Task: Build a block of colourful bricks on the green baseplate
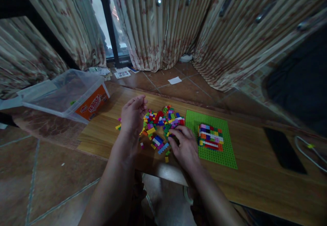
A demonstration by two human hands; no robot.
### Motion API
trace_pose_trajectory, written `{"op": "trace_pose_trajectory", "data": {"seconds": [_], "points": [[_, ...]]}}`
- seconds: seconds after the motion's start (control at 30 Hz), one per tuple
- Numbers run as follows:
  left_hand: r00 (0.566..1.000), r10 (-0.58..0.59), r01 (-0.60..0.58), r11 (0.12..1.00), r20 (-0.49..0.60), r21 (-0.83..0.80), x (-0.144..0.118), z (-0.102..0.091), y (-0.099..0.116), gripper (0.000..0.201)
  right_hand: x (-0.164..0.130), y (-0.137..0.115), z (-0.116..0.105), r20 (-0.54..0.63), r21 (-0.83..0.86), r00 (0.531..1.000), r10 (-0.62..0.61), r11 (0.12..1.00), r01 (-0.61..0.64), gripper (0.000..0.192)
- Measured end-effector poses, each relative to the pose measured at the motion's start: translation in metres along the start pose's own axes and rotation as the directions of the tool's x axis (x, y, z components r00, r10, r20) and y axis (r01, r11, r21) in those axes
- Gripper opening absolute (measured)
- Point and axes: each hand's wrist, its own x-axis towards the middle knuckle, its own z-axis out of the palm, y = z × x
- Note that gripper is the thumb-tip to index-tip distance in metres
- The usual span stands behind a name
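A heap of small coloured bricks [160, 122] lies on a low wooden table [255, 181]. To its right a green baseplate [217, 156] carries a block of stacked multicoloured bricks [211, 136]. My left hand [133, 115] hovers over the heap's left side, fingers loosely curled, nothing visible in it. My right hand [184, 143] rests palm down at the heap's right edge, its fingertips among the bricks beside the baseplate; whether it pinches a brick is hidden.
A clear plastic tub [66, 94] with an orange label stands at the table's left end. A black phone [283, 149] and a white cable [306, 152] lie at the right. Curtains hang behind; papers lie on the tiled floor.
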Motion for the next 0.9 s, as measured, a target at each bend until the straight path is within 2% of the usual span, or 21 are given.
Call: {"op": "trace_pose_trajectory", "data": {"seconds": [0.17, 0.4, 0.7, 0.9], "points": [[0.999, -0.028, 0.028, 1.0, -0.044, 0.004, 0.0015, 0.0017, 0.0044, 0.016, 0.0069, -0.0063, 0.0066, 0.041, -0.001, 0.998, 0.041, 0.999, -0.041, 0.021], [0.997, -0.056, 0.056, 0.998, -0.051, 0.012, 0.0025, 0.0028, 0.0074, 0.011, 0.0065, -0.0096, 0.0096, 0.0, 0.053, 0.995, 0.1, 0.994, -0.1, 0.011], [0.992, -0.091, 0.091, 0.996, -0.089, 0.002, -0.0004, 0.0072, 0.0099, 0.01, 0.0027, -0.0089, 0.0057, 0.024, 0.077, 0.996, 0.083, 0.993, -0.085, 0.006], [0.995, -0.08, 0.082, 0.996, -0.067, 0.025, 0.0019, 0.0066, 0.0075, 0.012, 0.0043, -0.0058, 0.0033, 0.059, 0.106, 0.997, 0.044, 0.993, -0.05, 0.003]]}}
